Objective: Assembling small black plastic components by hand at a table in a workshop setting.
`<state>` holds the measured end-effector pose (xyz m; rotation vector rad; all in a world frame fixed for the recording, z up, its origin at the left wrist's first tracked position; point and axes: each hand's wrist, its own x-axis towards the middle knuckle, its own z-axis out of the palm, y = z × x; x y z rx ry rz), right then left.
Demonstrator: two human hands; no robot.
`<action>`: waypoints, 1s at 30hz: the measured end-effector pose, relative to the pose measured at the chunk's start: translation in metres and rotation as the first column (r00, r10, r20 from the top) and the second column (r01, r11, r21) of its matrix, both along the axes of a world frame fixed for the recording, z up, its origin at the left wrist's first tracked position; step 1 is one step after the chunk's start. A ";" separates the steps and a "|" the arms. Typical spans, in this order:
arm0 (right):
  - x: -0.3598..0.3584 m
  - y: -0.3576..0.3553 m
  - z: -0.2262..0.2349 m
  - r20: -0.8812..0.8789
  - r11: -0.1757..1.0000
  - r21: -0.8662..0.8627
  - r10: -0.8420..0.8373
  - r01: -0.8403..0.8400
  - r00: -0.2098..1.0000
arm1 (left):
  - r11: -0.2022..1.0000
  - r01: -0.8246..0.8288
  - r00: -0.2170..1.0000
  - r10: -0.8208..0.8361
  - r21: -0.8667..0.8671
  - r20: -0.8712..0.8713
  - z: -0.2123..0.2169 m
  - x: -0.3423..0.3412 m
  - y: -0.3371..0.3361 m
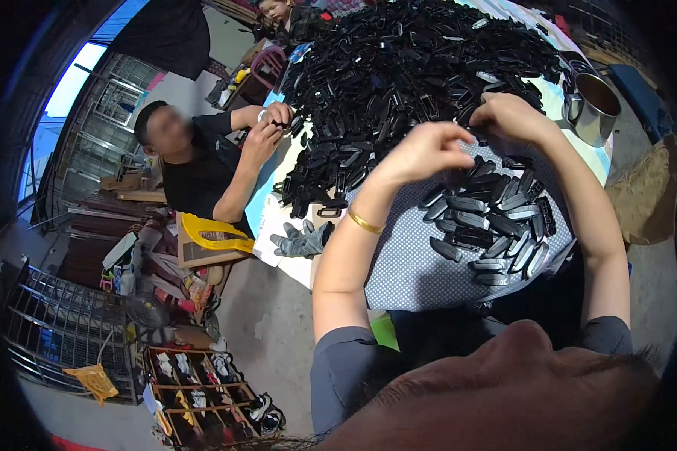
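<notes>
The left hand [432,154] is noted above the near heap [496,218], with the heap placed at about five o'clock from its fingertips. The nearest clearly visible piece [466,204] is found at six o'clock from those fingertips, its long axis laid roughly from nine to three o'clock; by the left hand it is more closely approached than by the right hand [504,116]. The left thumb and forefinger are held apart, and no piece is seen between them, though the area beneath is blurred. The right fingers are bent down at the near edge of the large dark pile [406,68], with the heap at six o'clock; whether anything is gripped there cannot be told. The heap is carried on a patterned cloth [402,263], its pieces overlapped and turned in several directions. Of containers, a metal mug [596,129] is recorded at three o'clock from the right hand; no contents can be made out. A divided rack [179,411], between seven and eight o'clock from the left hand, is filled with pale and dark articles.
</notes>
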<state>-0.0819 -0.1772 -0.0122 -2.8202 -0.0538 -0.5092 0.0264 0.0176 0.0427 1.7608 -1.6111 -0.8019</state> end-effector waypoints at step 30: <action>0.035 -0.012 0.003 0.168 0.974 -0.111 -0.177 0.197 0.970 | 0.827 -0.526 0.769 0.362 -0.201 -0.526 -0.061 0.007 0.013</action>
